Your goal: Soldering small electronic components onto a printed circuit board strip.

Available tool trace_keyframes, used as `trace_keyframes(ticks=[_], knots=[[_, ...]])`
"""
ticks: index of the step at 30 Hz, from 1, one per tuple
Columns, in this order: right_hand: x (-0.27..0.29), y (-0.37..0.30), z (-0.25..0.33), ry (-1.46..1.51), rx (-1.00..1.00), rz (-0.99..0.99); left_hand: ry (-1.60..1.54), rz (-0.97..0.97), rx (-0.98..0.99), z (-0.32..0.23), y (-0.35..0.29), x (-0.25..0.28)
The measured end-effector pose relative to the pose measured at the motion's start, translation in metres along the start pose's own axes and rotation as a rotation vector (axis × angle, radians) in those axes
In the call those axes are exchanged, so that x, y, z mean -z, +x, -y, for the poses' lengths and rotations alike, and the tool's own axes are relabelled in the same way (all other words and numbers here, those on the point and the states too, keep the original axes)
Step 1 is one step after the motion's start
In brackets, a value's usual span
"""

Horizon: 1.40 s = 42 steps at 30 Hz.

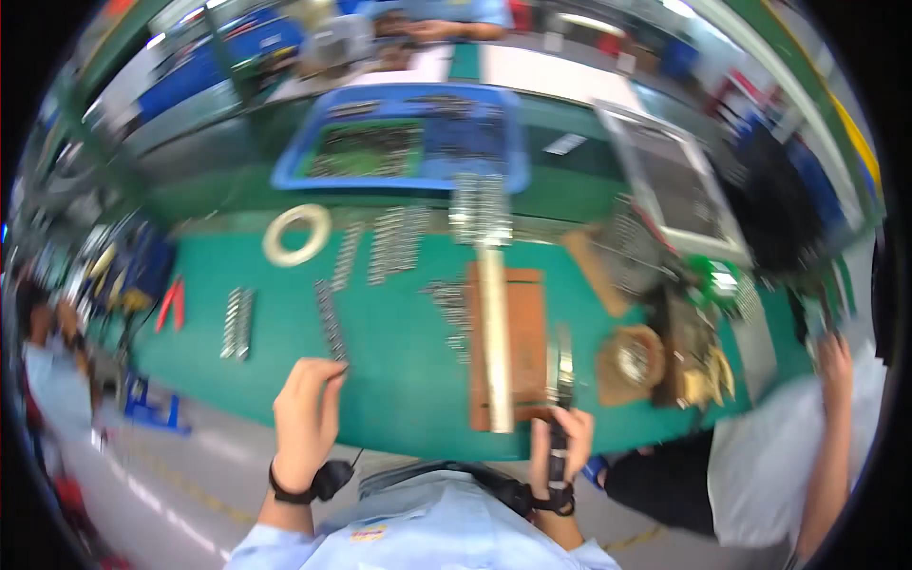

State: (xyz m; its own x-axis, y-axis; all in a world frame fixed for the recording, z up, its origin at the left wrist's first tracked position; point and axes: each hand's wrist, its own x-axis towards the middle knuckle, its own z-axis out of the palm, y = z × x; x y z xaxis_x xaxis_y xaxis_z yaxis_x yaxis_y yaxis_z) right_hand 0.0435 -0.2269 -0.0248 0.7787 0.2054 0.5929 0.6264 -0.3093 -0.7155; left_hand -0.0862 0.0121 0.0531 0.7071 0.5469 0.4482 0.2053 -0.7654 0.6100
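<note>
My left hand (309, 408) is closed in a pinch at the near end of a thin dark metal strip (329, 318), which looks like small linked pieces and lies on the green table. Toward the right, my right hand (560, 446) is wrapped round a slim tool (562, 370) with a bright metal upper part and a dark body; blur hides its exact kind. Left of that tool, a long pale brass-coloured bar (496, 342) rests on a brown board (527, 323). Several small metal pieces (454, 313) lie in a ragged column beside the board.
Farther back are metal strips (389, 247), a tape roll (296, 236) and a blue tray (285, 171) of parts. Red-handled pliers (171, 304) lie left. At right stand a brown roll (613, 366) and a fixture (684, 342). A person's arm (834, 437) is at far right.
</note>
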Motion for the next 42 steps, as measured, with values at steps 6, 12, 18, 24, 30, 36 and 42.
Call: trace_keyframes(ticks=[6,12,18,24,30,36,42], knots=[[-0.009,-0.003,-0.003,0.105,-0.030,0.183,0.194,-0.106,0.129,0.056,-0.017,0.030],[-0.008,-0.005,-0.001,0.097,-0.100,0.097,0.306,-0.107,0.142,0.090,-0.024,0.051],[-0.008,-0.002,0.001,0.050,-0.055,0.176,0.513,-0.098,0.103,0.104,-0.025,0.059],[-0.008,-0.001,-0.002,0.073,-0.044,0.180,0.408,-0.146,0.095,0.083,0.012,0.049],[-0.007,0.004,0.004,0.130,-0.064,0.189,0.083,0.306,0.232,0.113,0.099,-0.010],[-0.007,-0.002,-0.002,0.129,-0.052,0.121,0.175,0.377,0.375,0.125,0.128,-0.038],[0.000,-0.003,-0.010,0.097,0.018,0.128,-0.073,0.288,0.236,0.090,0.100,-0.020]])
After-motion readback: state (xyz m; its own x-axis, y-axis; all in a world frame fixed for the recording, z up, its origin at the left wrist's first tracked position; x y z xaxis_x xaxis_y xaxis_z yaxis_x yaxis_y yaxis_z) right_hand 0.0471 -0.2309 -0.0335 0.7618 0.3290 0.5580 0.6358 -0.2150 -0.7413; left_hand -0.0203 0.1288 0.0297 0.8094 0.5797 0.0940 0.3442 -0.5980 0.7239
